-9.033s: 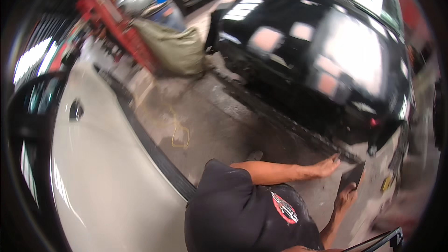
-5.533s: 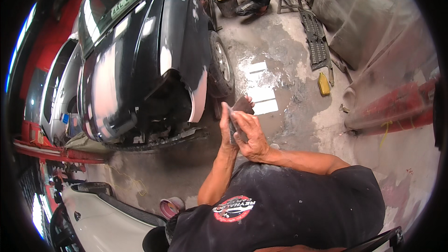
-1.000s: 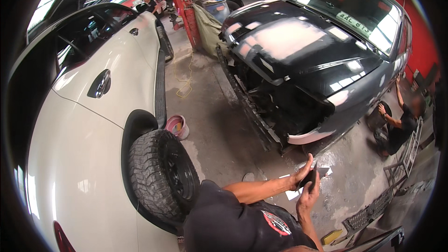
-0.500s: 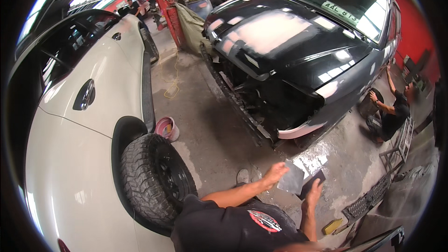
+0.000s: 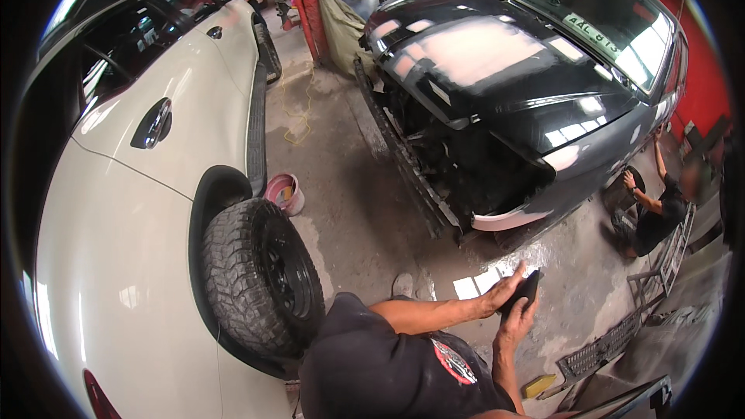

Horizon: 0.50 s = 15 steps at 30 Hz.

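Note:
My left hand (image 5: 503, 293) is pressed against one side of a dark, flat, sheet-like piece (image 5: 525, 292), its fingers pointing up along it. My right hand (image 5: 515, 326) grips the same piece from below and the near side. The two hands are close together, with the dark piece between them. It looks like dark sandpaper or a thin pad, but its exact kind cannot be made out. Beyond the hands stands a black car (image 5: 535, 101) with pale primer patches on its hood and its front end stripped.
A cream car (image 5: 132, 240) with a knobby black tyre (image 5: 260, 279) stands at left. A pink bucket (image 5: 285, 195) sits by it. At right a person (image 5: 656, 213) crouches beside the black car. A yellow block (image 5: 538, 386) and a black grille (image 5: 601, 349) lie nearer me. Wet patches shine on the floor.
My hands, apart before with a grey sheet in the left and a dark piece in the right, have come together. The grey sheet no longer shows separately. The view has shifted slightly.

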Each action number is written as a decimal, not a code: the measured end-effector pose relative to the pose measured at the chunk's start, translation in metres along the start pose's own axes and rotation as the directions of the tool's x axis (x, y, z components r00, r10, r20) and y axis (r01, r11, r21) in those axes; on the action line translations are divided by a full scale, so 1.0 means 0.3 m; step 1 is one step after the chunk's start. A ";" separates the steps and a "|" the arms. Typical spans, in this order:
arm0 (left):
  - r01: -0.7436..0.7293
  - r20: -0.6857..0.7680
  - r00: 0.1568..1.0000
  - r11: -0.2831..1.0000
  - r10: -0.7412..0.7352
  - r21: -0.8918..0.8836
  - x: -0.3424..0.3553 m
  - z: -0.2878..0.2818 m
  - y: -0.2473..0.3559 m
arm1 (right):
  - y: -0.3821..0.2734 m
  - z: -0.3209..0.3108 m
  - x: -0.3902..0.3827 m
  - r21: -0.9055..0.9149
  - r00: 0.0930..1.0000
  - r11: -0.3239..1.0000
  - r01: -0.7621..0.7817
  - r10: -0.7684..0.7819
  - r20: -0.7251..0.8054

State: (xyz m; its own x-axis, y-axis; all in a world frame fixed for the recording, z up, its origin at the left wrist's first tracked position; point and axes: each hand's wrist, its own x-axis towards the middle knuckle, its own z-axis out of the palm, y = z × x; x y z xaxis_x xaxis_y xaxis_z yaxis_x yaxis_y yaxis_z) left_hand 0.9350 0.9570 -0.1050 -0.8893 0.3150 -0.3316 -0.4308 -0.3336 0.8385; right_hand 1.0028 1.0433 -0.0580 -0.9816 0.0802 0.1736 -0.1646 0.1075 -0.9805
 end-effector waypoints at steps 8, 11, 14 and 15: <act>-0.132 0.173 0.977 0.990 0.123 0.042 -0.074 0.030 0.140 | 0.040 0.004 -0.042 -0.010 0.992 0.995 -0.098 0.097 -0.084; -0.180 0.174 0.974 0.960 0.144 0.213 -0.129 0.046 0.123 | 0.115 -0.048 0.047 0.159 0.956 0.975 -0.154 0.188 -0.227; -0.236 0.253 0.961 0.795 0.107 0.559 -0.180 0.070 0.101 | 0.179 -0.112 0.091 0.033 0.937 0.976 -0.216 0.216 -0.274; -0.281 0.272 0.954 0.685 0.124 0.672 -0.179 0.072 0.100 | 0.190 -0.129 0.089 0.090 0.917 0.946 -0.311 0.323 -0.234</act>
State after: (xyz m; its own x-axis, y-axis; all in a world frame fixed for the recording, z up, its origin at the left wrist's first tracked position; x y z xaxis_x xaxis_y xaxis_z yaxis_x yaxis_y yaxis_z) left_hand 0.9733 0.9493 -0.0526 -0.8606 0.5005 -0.0946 0.0577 0.2803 0.9582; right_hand 0.9709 1.0898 -0.1055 -0.9306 0.3398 -0.1362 0.1404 -0.0121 -0.9900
